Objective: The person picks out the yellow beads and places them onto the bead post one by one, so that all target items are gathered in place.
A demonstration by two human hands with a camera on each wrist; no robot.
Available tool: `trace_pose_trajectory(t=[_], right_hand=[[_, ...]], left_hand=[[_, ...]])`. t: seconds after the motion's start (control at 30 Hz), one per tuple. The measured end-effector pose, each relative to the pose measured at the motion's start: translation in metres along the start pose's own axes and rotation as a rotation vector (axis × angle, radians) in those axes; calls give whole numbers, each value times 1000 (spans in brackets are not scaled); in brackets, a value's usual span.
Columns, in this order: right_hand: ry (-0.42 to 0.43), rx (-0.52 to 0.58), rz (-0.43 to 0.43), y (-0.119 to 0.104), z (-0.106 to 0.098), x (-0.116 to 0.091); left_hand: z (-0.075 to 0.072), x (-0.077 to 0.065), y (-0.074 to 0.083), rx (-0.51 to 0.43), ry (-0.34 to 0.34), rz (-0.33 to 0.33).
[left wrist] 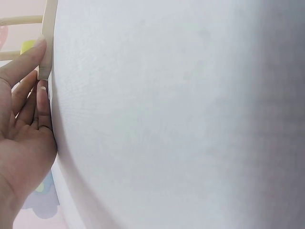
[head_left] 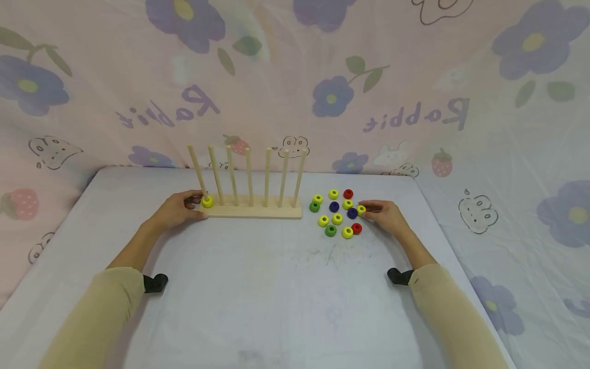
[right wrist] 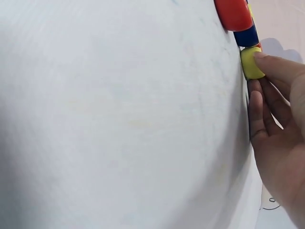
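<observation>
A light wooden rack (head_left: 253, 211) with several upright pegs stands at the back of the table. One yellow bead (head_left: 208, 202) sits at the foot of its leftmost peg. My left hand (head_left: 177, 209) grips the rack's left end, thumb on the front and fingers behind. To the right of the rack lie loose beads in yellow, green, dark blue and red. At the right edge of that group my right hand (head_left: 384, 215) pinches a yellow bead (right wrist: 252, 63) between thumb and fingers, low at the table. A dark blue bead (head_left: 352, 213) lies right beside it.
A red bead (head_left: 356, 228) and a green bead (head_left: 330, 230) lie at the front of the group. The white-covered table (head_left: 276, 287) meets a patterned cloth (head_left: 276, 77) behind. Black wrist mounts (head_left: 155, 283) show at both sleeves.
</observation>
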State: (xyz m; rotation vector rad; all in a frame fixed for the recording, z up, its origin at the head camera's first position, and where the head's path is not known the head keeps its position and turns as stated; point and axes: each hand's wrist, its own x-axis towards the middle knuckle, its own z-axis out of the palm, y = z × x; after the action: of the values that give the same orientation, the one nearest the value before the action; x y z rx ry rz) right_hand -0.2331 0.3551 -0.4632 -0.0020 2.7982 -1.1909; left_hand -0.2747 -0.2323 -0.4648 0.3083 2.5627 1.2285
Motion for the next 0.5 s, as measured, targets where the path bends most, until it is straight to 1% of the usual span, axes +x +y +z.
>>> trace_pose_trajectory(t=[0.2, 0.5], right_hand=[[18, -43, -8, 2, 1, 3], [32, -41, 15, -2, 2, 2]], left_hand=[[0, 0, 0, 12, 6, 5], [0, 1, 0, 1, 1, 6]])
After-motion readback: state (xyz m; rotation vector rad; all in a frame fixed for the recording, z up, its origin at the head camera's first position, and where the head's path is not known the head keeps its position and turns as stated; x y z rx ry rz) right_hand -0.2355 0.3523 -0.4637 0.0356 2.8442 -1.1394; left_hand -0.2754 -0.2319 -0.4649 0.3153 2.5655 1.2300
